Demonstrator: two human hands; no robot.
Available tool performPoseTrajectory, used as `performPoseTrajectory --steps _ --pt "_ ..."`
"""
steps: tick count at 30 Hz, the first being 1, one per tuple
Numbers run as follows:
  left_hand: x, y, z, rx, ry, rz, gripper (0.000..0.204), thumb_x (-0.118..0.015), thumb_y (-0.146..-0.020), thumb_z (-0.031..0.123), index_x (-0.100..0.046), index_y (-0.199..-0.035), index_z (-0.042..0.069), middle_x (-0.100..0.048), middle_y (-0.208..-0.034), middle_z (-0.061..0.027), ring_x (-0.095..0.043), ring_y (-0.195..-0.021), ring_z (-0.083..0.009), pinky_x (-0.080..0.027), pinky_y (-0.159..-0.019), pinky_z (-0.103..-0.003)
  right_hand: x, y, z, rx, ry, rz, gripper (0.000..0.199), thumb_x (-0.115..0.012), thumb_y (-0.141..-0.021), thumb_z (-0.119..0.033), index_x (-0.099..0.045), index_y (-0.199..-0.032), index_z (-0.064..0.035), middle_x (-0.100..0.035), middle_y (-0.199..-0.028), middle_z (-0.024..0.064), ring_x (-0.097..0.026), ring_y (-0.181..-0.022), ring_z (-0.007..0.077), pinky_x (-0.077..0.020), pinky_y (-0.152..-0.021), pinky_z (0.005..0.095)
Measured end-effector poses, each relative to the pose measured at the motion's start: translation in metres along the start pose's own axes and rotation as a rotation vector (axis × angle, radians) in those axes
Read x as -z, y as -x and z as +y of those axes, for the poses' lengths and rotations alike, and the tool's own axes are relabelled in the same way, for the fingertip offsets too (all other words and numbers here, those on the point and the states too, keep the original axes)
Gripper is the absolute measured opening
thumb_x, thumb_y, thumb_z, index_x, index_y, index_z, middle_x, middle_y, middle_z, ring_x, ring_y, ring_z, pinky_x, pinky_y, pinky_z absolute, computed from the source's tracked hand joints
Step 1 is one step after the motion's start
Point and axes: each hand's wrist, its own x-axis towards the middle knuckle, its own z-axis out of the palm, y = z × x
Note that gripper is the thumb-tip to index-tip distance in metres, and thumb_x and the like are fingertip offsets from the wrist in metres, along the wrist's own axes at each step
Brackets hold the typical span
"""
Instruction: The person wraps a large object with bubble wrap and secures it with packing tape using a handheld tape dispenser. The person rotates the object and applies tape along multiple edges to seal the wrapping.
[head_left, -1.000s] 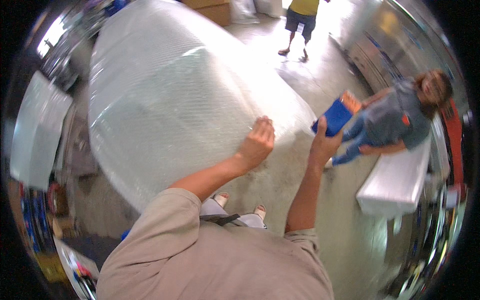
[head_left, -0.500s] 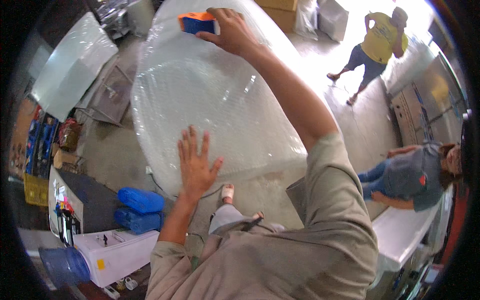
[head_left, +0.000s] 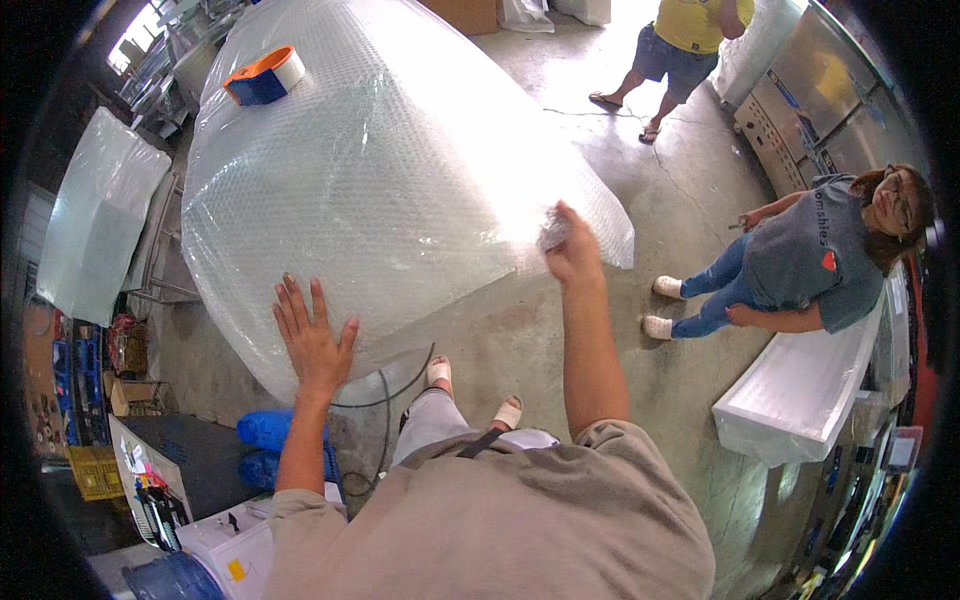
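A large object wrapped in bubble wrap (head_left: 380, 190) fills the space in front of me. My left hand (head_left: 317, 345) lies flat on its near left side, fingers spread. My right hand (head_left: 573, 245) is closed around a bunched edge of the bubble wrap at the near right, where a loose corner hangs out over the floor. On top, toward the far left, rests a roll of tape (head_left: 265, 76) with an orange rim and a blue side, out of both hands. What lies beneath the wrap is hidden.
One person (head_left: 820, 250) in a grey shirt stands at the right, another (head_left: 690, 50) in yellow farther back. A wrapped white piece (head_left: 790, 390) lies low at the right. A dark cable (head_left: 385, 430) runs by my feet, near blue bundles (head_left: 265, 430). Metal cabinets (head_left: 815, 80) stand far right.
My right hand has let go of the tape roll, come back toward me and gripped the wrap's near right edge. My left hand stays flat on the wrap. The view has shifted.
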Motion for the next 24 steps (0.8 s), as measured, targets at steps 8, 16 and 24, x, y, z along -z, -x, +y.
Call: performPoseTrajectory --steps 8,16,24 --pt "0.027 -0.007 -0.001 -0.006 0.057 -0.062 0.086 -0.06 -0.095 0.054 -0.026 -0.163 0.014 -0.009 -0.17 -0.0238 -0.006 -0.157 -0.0438 -0.011 -0.124 -0.06 -0.013 0.076 0.009 0.39 0.442 0.331 0.039 -0.07 -0.098 -0.022 -0.059 -0.128 0.0001 -0.063 -0.119 0.0123 -0.063 -0.101 0.0222 -0.0525 -0.088 0.0369" --pt "0.015 -0.046 -0.012 -0.282 0.039 -0.18 0.082 -0.058 -0.096 0.05 -0.029 -0.162 0.011 -0.012 -0.171 -0.0197 -0.006 -0.159 -0.0376 -0.005 -0.126 -0.058 -0.124 0.102 0.056 1.237 1.87 -0.799 0.072 -0.064 -0.1 -0.04 -0.037 -0.157 -0.0063 -0.036 -0.162 0.0191 -0.04 -0.146 0.0388 -0.0254 -0.122 0.0512" --pt "0.015 -0.041 -0.017 -0.307 0.203 -0.207 0.087 -0.056 -0.095 0.059 -0.03 -0.161 0.007 -0.007 -0.17 -0.0255 -0.002 -0.158 -0.0431 -0.003 -0.125 -0.062 -0.401 0.05 0.074 1.813 1.123 -0.659 0.059 -0.076 -0.09 -0.041 -0.061 -0.122 0.0058 -0.065 -0.121 0.0262 -0.063 -0.112 0.0404 -0.0468 -0.101 0.0508"
